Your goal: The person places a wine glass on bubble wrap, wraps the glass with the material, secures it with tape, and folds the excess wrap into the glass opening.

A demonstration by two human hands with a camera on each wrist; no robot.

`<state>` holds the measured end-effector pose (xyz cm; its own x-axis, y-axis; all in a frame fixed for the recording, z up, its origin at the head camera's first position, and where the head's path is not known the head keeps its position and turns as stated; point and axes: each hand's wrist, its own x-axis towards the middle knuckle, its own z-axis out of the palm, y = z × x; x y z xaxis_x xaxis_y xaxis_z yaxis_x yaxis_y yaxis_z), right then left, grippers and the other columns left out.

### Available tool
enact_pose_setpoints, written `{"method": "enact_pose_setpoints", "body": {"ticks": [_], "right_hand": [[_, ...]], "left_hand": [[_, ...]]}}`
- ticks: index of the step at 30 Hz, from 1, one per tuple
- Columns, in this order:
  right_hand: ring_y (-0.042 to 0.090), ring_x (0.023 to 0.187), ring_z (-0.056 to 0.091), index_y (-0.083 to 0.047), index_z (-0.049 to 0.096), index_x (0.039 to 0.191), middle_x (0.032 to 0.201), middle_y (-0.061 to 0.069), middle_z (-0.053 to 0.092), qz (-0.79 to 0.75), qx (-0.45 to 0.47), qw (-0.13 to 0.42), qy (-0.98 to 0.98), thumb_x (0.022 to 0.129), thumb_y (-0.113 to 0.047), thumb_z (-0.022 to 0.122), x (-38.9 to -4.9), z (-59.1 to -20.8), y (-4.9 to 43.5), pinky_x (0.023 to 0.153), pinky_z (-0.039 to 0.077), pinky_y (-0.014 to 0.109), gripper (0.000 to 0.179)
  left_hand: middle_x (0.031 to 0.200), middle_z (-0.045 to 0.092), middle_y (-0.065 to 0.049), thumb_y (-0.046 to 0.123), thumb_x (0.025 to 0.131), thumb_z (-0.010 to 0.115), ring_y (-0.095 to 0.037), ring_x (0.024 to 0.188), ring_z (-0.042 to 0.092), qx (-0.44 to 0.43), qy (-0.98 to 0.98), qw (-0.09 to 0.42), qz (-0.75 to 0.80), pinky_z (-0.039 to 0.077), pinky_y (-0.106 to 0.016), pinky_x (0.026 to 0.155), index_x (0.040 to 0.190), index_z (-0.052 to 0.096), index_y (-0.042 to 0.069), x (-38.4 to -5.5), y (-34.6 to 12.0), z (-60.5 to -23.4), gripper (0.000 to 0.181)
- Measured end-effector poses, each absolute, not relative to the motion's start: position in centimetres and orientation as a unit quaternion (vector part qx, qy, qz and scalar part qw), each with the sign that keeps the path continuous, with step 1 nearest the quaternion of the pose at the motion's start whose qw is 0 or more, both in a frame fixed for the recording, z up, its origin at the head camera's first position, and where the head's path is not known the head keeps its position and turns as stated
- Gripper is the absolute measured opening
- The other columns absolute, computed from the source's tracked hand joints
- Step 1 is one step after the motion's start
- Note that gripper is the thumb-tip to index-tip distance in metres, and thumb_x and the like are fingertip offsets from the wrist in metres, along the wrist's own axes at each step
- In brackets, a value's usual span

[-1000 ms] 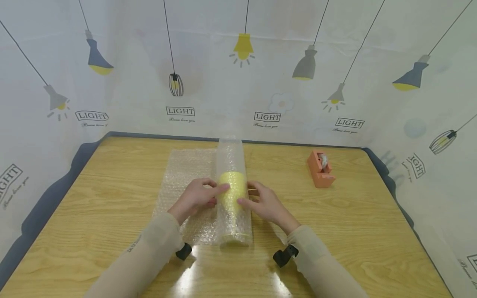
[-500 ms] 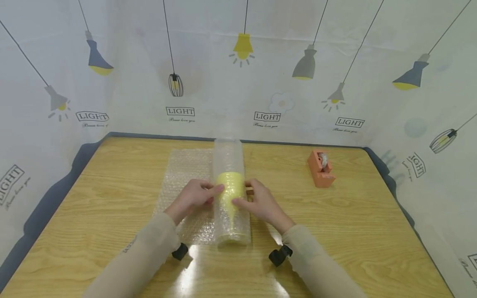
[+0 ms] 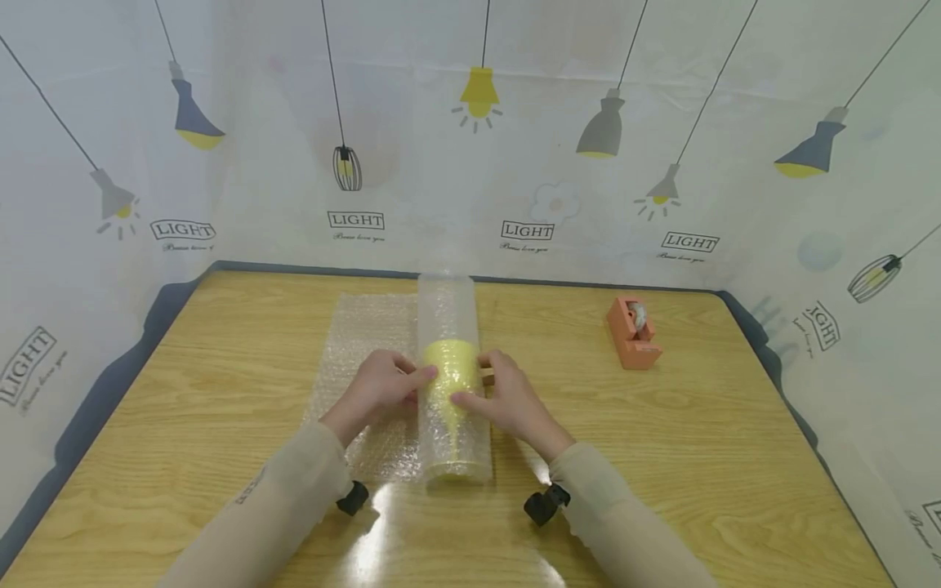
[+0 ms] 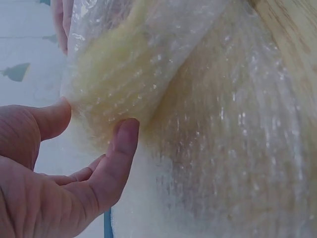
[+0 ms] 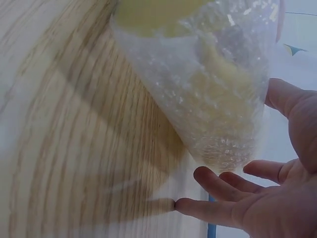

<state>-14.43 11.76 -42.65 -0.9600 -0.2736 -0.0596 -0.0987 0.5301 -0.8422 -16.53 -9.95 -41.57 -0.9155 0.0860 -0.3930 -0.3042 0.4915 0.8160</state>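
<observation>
A yellow goblet-like thing [image 3: 450,363] with a wide bowl, narrow stem and round base lies on its side inside a roll of clear bubble wrap [image 3: 445,306]. To the left, the rest of the bubble wrap sheet [image 3: 367,327] lies flat. My left hand [image 3: 382,382] holds the roll's left side, its thumb on top and fingers lower down. On the right side my right hand [image 3: 510,396] holds it likewise. The right wrist view shows the right fingers [image 5: 213,186] spread at the roll's side. The wrapping hides the goblet's details.
An orange tape dispenser [image 3: 634,333] with a roll of tape stands at the right on the wooden table [image 3: 698,441]. Behind the table hangs a white cloth [image 3: 412,122] printed with lamps.
The bubble wrap roll with the yellow goblet has moved slightly left over the flat sheet. Both hands have moved left with it, keeping their hold.
</observation>
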Motion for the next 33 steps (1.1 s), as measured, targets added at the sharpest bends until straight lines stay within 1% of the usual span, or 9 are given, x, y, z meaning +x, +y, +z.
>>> {"method": "enact_pose_setpoints", "body": {"ticks": [4,10,12,14,16,18,21,27,33], "right_hand": [[0.039,0.115,0.064,0.005,0.051,0.134,0.135,0.023,0.056,-0.467,-0.105,0.092,0.873,0.089,-0.027,0.083,-14.5,-42.5,11.6,0.085,0.062,0.043,0.064],[0.038,0.115,0.064,0.005,0.050,0.134,0.136,0.024,0.055,-0.467,-0.095,0.096,0.874,0.087,-0.027,0.084,-14.5,-42.0,11.3,0.084,0.062,0.042,0.066],[0.039,0.115,0.064,0.005,0.050,0.135,0.136,0.024,0.054,-0.465,-0.094,0.096,0.875,0.087,-0.028,0.084,-14.5,-41.9,11.2,0.083,0.062,0.042,0.067],[0.039,0.115,0.064,0.005,0.049,0.134,0.136,0.025,0.054,-0.463,-0.095,0.095,0.876,0.087,-0.028,0.084,-14.5,-42.0,11.1,0.083,0.062,0.043,0.067],[0.040,0.115,0.063,0.006,0.049,0.134,0.136,0.025,0.053,-0.462,-0.098,0.093,0.876,0.087,-0.027,0.084,-14.5,-42.1,11.0,0.083,0.062,0.043,0.067],[0.040,0.115,0.063,0.006,0.048,0.135,0.137,0.026,0.052,-0.460,-0.100,0.091,0.878,0.087,-0.027,0.084,-14.6,-42.2,10.8,0.084,0.062,0.043,0.068],[0.040,0.115,0.063,0.005,0.048,0.135,0.136,0.025,0.051,-0.456,-0.099,0.085,0.880,0.087,-0.027,0.085,-14.6,-42.3,10.6,0.084,0.062,0.043,0.069],[0.039,0.114,0.062,0.005,0.048,0.136,0.137,0.025,0.051,-0.456,-0.101,0.079,0.881,0.086,-0.029,0.086,-14.2,-42.2,10.4,0.084,0.061,0.044,0.072],[0.036,0.115,0.062,0.002,0.050,0.138,0.140,0.021,0.051,-0.458,-0.103,0.093,0.878,0.087,-0.032,0.085,-14.3,-42.3,10.9,0.082,0.062,0.040,0.071]], "left_hand": [[0.101,0.067,-0.020,0.031,0.098,0.071,-0.028,0.080,0.073,-0.060,0.854,0.191,0.480,0.062,-0.037,0.074,0.111,0.063,-0.007,-16.4,-9.8,-40.9,0.040],[0.105,0.067,-0.020,0.034,0.097,0.067,-0.030,0.083,0.072,-0.049,0.870,0.195,0.449,0.062,-0.042,0.080,0.106,0.063,-0.005,-16.4,-9.5,-40.0,0.040],[0.098,0.068,-0.017,0.043,0.097,0.066,-0.029,0.083,0.072,-0.046,0.880,0.201,0.428,0.061,-0.042,0.079,0.098,0.064,-0.001,-16.4,-9.3,-39.8,0.044],[0.084,0.066,-0.011,0.053,0.096,0.066,-0.026,0.078,0.070,-0.044,0.888,0.206,0.409,0.060,-0.040,0.075,0.083,0.062,0.005,-16.5,-9.1,-39.6,0.050],[0.070,0.060,-0.005,0.062,0.093,0.067,-0.021,0.068,0.064,-0.042,0.894,0.208,0.394,0.057,-0.035,0.066,0.069,0.055,0.011,-16.5,-8.8,-39.5,0.057],[0.063,0.054,0.000,0.066,0.089,0.069,-0.016,0.059,0.056,-0.039,0.900,0.203,0.385,0.051,-0.030,0.057,0.063,0.048,0.015,-16.5,-8.6,-39.5,0.061],[0.065,0.052,0.000,0.065,0.086,0.073,-0.014,0.055,0.047,-0.038,0.906,0.190,0.377,0.043,-0.026,0.049,0.066,0.051,0.013,-16.4,-8.2,-39.4,0.060],[0.078,0.058,-0.006,0.061,0.083,0.078,-0.015,0.059,0.049,-0.059,0.909,0.189,0.367,0.046,-0.026,0.050,0.087,0.063,0.003,-16.3,-7.9,-39.4,0.060],[0.074,0.058,-0.004,0.062,0.084,0.077,-0.014,0.057,0.049,-0.063,0.908,0.201,0.364,0.045,-0.026,0.050,0.084,0.063,0.005,-16.4,-8.1,-39.6,0.058]]}}
